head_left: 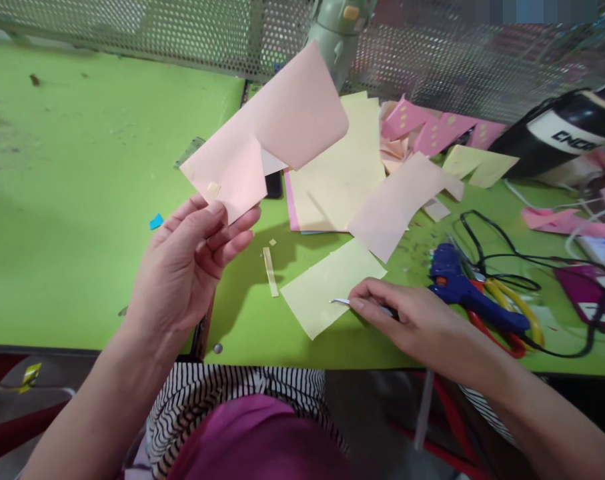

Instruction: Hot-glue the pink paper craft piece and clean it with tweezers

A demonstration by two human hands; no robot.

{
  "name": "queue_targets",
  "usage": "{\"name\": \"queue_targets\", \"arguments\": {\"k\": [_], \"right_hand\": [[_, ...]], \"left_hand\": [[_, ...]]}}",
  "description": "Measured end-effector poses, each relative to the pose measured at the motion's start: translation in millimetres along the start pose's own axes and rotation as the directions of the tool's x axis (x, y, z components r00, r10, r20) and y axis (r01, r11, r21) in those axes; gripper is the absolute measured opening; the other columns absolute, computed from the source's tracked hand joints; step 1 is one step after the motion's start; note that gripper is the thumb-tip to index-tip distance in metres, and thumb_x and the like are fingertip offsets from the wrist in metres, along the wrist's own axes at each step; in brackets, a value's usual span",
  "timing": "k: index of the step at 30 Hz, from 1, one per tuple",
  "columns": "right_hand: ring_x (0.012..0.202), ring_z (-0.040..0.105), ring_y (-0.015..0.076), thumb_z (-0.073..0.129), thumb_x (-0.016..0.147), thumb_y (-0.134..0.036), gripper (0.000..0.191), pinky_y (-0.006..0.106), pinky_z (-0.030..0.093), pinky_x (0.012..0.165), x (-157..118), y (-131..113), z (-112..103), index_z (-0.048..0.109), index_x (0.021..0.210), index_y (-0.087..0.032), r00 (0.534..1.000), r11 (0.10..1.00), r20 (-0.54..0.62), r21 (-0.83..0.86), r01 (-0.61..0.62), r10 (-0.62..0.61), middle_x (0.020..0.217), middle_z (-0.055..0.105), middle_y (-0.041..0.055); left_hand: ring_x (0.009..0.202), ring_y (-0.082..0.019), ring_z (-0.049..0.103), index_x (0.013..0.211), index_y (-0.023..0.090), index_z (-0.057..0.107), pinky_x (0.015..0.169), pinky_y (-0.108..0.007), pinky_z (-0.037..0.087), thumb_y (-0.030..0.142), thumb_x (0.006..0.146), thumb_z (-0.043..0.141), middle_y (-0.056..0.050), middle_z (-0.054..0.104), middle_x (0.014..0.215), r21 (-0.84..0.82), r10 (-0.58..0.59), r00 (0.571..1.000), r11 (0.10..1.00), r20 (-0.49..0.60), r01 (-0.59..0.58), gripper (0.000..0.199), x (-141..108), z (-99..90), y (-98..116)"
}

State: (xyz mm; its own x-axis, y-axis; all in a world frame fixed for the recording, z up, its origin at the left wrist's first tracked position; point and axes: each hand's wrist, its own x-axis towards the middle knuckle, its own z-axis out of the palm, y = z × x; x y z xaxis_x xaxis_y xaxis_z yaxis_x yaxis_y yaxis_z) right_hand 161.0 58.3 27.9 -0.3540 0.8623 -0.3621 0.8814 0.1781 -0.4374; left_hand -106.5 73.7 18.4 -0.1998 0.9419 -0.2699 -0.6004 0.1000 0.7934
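One pink paper [295, 110] held up, one fine-tipped tool [340, 301] held low

Pinched near its lower corner by thumb and fingers of the left grip [185, 260]: the pink paper, raised above the counter [82, 233], with a small pale-yellow square [213, 189] on its face just beyond the thumb. Stuck down or merely resting there, hard to say.

Curled around the tool's dark handle: the right grip [407, 310], silver tip pointing left over a pale yellow sheet [327, 287] on the counter. Touching that sheet or just above it, impossible to tell.

Left of the sheet, a narrow yellow strip [271, 272] and a tiny yellow piece [273, 243]. Behind, a paper stack [342, 173]; to the right, zigzag pink pieces [442, 133] with yellow dots, and a blue glue gun [457, 280] beside red and yellow handles [519, 298].

Step in hand, by appearances: supporting the pink paper on one side, working low with the tool on the other. Called for next, probably: a light, exact touch of the tip, a steady pink surface, and a thumb clear of the square.
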Motion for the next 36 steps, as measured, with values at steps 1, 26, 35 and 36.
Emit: {"name": "queue_targets", "arguments": {"k": [1,26,35,36], "right_hand": [[0.055,0.052,0.0117,0.042,0.095,-0.051,0.035,0.026,0.033,0.052,-0.8,0.3,-0.1,0.062,0.084,-0.024,1.0,1.0,0.007,0.001,0.009,-0.009,0.068,0.063,-0.0025],[0.06,0.057,0.0149,0.042,0.094,-0.043,0.031,0.028,0.038,0.055,-11.2,-12.0,13.5,0.062,0.082,-0.023,0.997,0.998,-0.016,-0.002,0.071,-0.071,0.073,0.067,0.0022],[0.065,0.059,0.0157,0.039,0.097,-0.048,0.031,0.028,0.038,0.057,-11.9,-3.9,18.7,0.057,0.089,-0.025,0.998,0.998,-0.003,-0.011,0.06,-0.06,0.077,0.068,0.0006],[0.062,0.058,0.0152,0.039,0.097,-0.049,0.031,0.028,0.037,0.056,-11.8,-3.3,19.6,0.057,0.089,-0.025,0.998,0.998,-0.011,-0.028,0.059,-0.059,0.074,0.067,-0.0001]], "left_hand": [[0.092,-0.019,0.073,0.078,0.02,0.063,0.065,-0.014,0.06,0.016,0.082,0.065,0.002,0.072,0.078,-0.005,-0.006,1.0,1.0,0.001,0.006,0.006,0.0,0.2,0.2],[0.09,-0.015,0.069,0.097,0.017,0.068,0.086,-0.03,0.056,0.018,0.086,0.065,-0.004,0.071,0.102,0.018,-0.471,0.856,0.878,0.212,0.478,0.011,-46.4,10.8,-55.8],[0.097,-0.018,0.069,0.102,0.017,0.066,0.088,-0.032,0.055,0.02,0.086,0.066,-0.006,0.07,0.107,0.021,-0.456,0.86,0.886,0.228,0.464,0.016,-45.9,11.0,-56.0],[0.097,-0.018,0.069,0.102,0.017,0.066,0.088,-0.032,0.055,0.02,0.085,0.066,-0.006,0.07,0.107,0.021,-0.455,0.861,0.886,0.228,0.463,0.016,-45.9,11.0,-55.8]]}}
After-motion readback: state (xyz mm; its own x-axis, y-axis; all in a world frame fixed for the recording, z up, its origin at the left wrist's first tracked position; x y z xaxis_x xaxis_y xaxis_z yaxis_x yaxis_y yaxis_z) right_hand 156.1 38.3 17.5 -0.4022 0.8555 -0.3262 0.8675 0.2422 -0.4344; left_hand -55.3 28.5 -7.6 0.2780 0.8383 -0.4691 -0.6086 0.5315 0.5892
